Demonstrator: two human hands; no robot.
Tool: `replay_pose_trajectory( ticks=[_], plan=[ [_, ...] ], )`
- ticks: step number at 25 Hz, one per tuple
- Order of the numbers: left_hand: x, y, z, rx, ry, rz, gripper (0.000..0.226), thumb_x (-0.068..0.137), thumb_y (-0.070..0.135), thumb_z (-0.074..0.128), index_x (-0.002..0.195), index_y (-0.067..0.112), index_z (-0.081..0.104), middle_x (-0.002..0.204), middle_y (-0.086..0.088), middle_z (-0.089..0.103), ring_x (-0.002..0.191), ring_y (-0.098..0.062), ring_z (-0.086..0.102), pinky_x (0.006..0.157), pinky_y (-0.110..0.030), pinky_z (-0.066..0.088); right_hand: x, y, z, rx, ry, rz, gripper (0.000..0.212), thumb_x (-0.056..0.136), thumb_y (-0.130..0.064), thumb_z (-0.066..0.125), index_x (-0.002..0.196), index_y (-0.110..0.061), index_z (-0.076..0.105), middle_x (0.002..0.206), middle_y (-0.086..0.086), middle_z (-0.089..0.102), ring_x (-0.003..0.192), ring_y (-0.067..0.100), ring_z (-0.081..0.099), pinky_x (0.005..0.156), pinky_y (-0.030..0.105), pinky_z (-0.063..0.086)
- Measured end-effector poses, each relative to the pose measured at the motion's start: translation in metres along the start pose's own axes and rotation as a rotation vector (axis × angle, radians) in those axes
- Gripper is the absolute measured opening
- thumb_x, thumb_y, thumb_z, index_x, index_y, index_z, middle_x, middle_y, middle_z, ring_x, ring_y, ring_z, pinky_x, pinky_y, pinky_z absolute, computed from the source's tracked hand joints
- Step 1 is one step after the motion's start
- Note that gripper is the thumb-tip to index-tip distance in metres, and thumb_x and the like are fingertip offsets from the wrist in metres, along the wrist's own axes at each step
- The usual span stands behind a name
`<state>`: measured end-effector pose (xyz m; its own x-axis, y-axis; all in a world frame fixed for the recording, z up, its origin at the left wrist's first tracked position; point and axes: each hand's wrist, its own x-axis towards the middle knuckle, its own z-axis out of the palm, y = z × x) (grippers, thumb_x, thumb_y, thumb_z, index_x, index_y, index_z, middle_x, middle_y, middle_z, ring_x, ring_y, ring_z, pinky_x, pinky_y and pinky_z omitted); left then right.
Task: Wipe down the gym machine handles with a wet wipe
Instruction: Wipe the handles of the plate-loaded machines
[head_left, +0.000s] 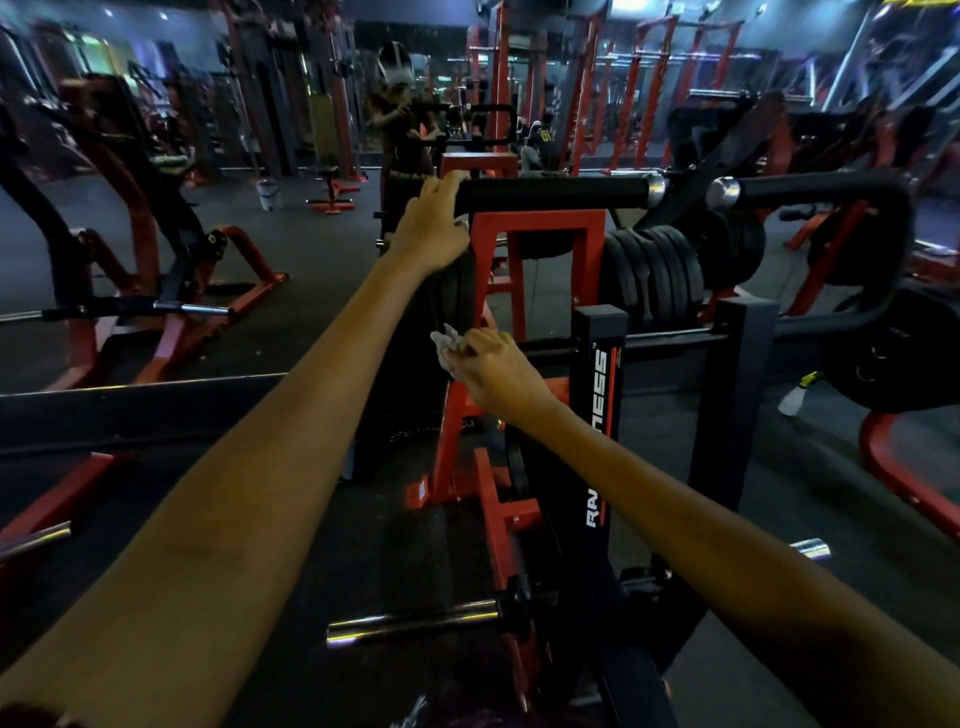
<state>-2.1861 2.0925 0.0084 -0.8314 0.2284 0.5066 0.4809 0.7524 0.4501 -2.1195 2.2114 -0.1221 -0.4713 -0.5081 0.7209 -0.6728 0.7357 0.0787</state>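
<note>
1. Red and black metal frames of another gym machine (130, 260) stand far over on the left, well away from both hands.
2. Next comes the left hand (434, 223). Its fingers curl over the near end of a black padded handle (556, 191), and the thumb tucks under it. So this hand is gripping the handle.
3. That handle is a thick bar lying flat across the top of a red frame (537, 228). It has a shiny metal cap (655, 190) on its right end. It looks hard inside with a grippy skin, and I think it will not bend or slide when it is rubbed.
4. Lower down is the right hand (496, 371). It pinches a white wet wipe (447, 345), all bunched up, at its fingertips. The wipe is below the handle and not touching it.
5. The wipe looks soft, thin and light. It may tear or slip, so I would hold it in a folded wad, then wrap it round the bar and slide it along.
6. Black weight plates (654, 275) sit in a row just right of the red frame.
7. Farther right, a second black handle (810, 189) curves away. It has not been reached yet.
</note>
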Motion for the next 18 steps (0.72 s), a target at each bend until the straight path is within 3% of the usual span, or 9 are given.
replay_pose_trajectory(
  ticks=[4,8,12,14,18],
  plan=[
    [0.000,0.001,-0.002,0.000,-0.006,0.003,0.050,0.089,0.005,0.050,0.136,0.015,0.038,0.129,-0.016,0.043,0.113,-0.032,0.048,0.091,-0.041,0.046,0.039,-0.005,-0.004,-0.050,0.091,0.027,0.031,0.084,-0.006,0.050,0.111,0.000,0.063,0.082,0.013,0.056,0.068,0.026,0.053,0.057,0.035,0.046],
    [-0.001,0.002,-0.003,-0.014,-0.007,0.015,0.049,0.091,0.004,0.048,0.137,0.016,0.037,0.130,-0.015,0.043,0.113,-0.030,0.048,0.086,-0.034,0.044,0.029,0.002,0.008,-0.154,0.080,-0.127,0.036,0.080,-0.005,0.044,0.109,-0.003,0.065,0.095,0.009,0.044,0.079,0.023,0.044,0.062,0.036,0.048],
    [-0.001,0.001,-0.001,-0.001,0.019,0.021,0.049,0.090,0.003,0.048,0.136,0.016,0.038,0.131,-0.015,0.043,0.113,-0.028,0.049,0.081,-0.029,0.040,0.002,0.021,-0.002,-0.210,-0.046,-0.359,0.043,0.062,0.004,0.072,0.104,-0.005,0.068,0.095,0.013,0.059,0.082,0.027,0.055,0.069,0.044,0.054],
    [-0.002,0.003,-0.001,0.001,0.023,0.019,0.049,0.090,0.002,0.049,0.136,0.016,0.038,0.131,-0.014,0.042,0.113,-0.026,0.048,0.081,-0.027,0.039,-0.009,0.037,-0.016,-0.258,-0.190,-0.465,0.045,0.054,-0.003,0.083,0.097,-0.012,0.072,0.092,0.009,0.064,0.081,0.024,0.060,0.071,0.037,0.054],
    [-0.001,0.002,0.001,0.012,0.039,0.010,0.049,0.090,0.003,0.049,0.136,0.016,0.038,0.130,-0.013,0.042,0.113,-0.026,0.047,0.081,-0.026,0.037,-0.038,0.075,-0.045,-0.296,-0.259,-0.437,0.035,0.056,-0.006,0.082,0.089,-0.014,0.073,0.085,0.006,0.063,0.079,0.021,0.057,0.070,0.034,0.049]
  ],
)
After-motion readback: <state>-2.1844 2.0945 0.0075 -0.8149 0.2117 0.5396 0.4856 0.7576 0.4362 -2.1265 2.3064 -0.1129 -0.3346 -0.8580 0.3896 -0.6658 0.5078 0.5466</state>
